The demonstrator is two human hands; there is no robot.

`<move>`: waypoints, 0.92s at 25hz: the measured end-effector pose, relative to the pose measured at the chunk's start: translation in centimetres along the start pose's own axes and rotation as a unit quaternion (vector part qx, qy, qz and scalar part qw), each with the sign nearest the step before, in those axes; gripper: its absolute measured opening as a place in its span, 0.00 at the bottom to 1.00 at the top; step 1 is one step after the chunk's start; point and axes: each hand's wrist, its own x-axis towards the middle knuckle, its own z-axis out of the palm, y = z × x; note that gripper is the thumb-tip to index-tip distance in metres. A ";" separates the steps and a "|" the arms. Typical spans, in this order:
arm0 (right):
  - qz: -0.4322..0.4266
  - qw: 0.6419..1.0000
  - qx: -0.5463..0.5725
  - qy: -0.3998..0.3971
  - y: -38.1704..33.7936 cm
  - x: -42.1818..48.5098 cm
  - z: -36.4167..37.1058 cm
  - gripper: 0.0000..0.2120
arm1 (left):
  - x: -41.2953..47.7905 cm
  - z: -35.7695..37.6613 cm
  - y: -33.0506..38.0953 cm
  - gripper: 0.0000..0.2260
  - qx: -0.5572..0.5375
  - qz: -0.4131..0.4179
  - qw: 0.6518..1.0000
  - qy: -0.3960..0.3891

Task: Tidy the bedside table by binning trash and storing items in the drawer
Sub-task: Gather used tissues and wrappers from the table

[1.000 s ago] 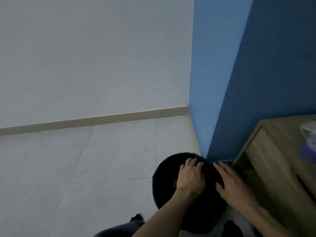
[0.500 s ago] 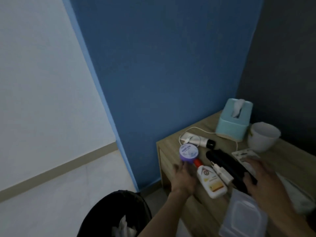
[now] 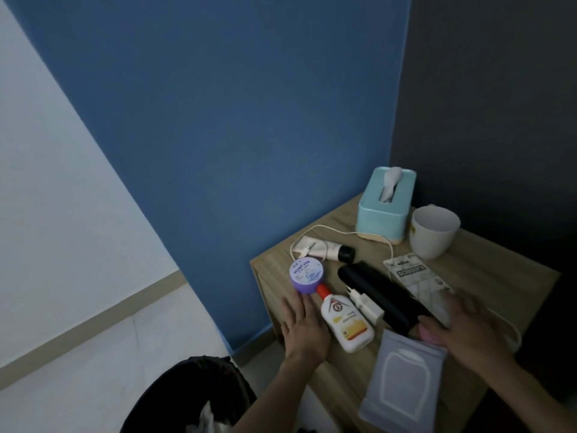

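On the wooden bedside table (image 3: 487, 276) lie a purple-lidded jar (image 3: 306, 276), a white lotion bottle with a red cap (image 3: 345, 320), a white charger plug (image 3: 365, 303) with its cable, a long black case (image 3: 379, 295), a cream tube (image 3: 326, 249), a scissors packet (image 3: 418, 281) and a wipes pack (image 3: 401, 382). My left hand (image 3: 304, 328) lies flat with straight fingers on the table's left corner, just below the jar. My right hand (image 3: 468, 331), blurred, hovers over the near end of the black case and the packet; something pink shows under it.
A teal tissue box (image 3: 385, 207) and a white mug (image 3: 434, 231) stand at the back of the table. A black bin (image 3: 193, 398) with crumpled paper inside sits on the floor at the table's left. Blue and dark walls enclose the corner.
The view swung from the bin up to the table. Both hands left the bin; the left now rests on the table corner, the right has reached over the black case.
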 end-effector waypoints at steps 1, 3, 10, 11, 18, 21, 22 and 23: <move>-0.003 1.000 0.000 0.010 -0.1 -0.1 0.0 0.36 | 0.0 0.0 0.0 0.29 -0.002 0.000 1.000 0.000; -0.010 1.000 0.015 0.014 -0.4 0.0 -0.3 0.35 | 0.2 -0.1 0.0 0.29 -0.002 -0.001 1.000 0.002; -0.027 0.997 0.028 0.061 -1.6 -1.8 -2.9 0.35 | 0.2 -0.5 -0.5 0.28 0.006 0.015 1.000 -0.006; -0.045 0.996 0.035 0.071 -2.2 -2.3 -3.3 0.36 | 0.1 -0.7 -0.7 0.29 0.010 0.021 1.000 -0.010; -0.225 0.972 0.015 0.069 -10.9 -5.8 -2.3 0.36 | -2.1 -2.2 -3.5 0.27 0.047 0.084 0.995 -0.010; -0.288 0.956 -0.013 0.053 -15.9 -7.9 0.7 0.37 | -3.3 -2.5 -6.8 0.27 0.024 0.078 0.997 0.009; -0.309 0.950 -0.008 0.041 -17.2 -8.7 1.8 0.37 | -3.7 -2.6 -8.4 0.27 0.014 0.065 0.998 0.017; -0.333 0.943 0.001 0.025 -18.6 -9.7 3.0 0.37 | -4.3 -2.7 -10.3 0.27 0.006 0.048 0.998 0.028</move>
